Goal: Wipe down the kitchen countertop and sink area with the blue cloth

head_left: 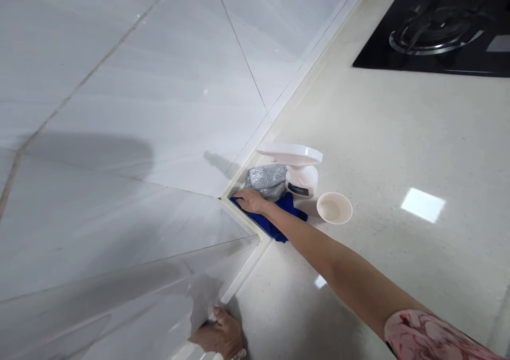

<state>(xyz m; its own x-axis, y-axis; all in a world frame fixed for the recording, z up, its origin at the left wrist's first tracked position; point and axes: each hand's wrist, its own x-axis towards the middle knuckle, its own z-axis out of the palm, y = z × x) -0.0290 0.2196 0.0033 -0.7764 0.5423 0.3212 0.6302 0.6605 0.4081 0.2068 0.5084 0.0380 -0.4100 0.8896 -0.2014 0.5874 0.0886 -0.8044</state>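
Observation:
My right hand (251, 200) reaches far out to the corner where the counter meets the tiled wall. Its fingers press down on a blue cloth (274, 223) that lies along the wall's base. A silver scouring cloth (268, 181) lies just behind the hand. A white spray bottle (299, 171) stands beside it, and a small cream bowl (334, 208) sits to its right. My left hand (219, 334) rests at the bottom of the view against the tiled edge, fingers curled on the ledge, holding nothing that I can see.
The pale speckled countertop (398, 152) stretches right toward a black gas hob (438, 30) at the top right. Glossy white wall tiles (139, 110) fill the left half.

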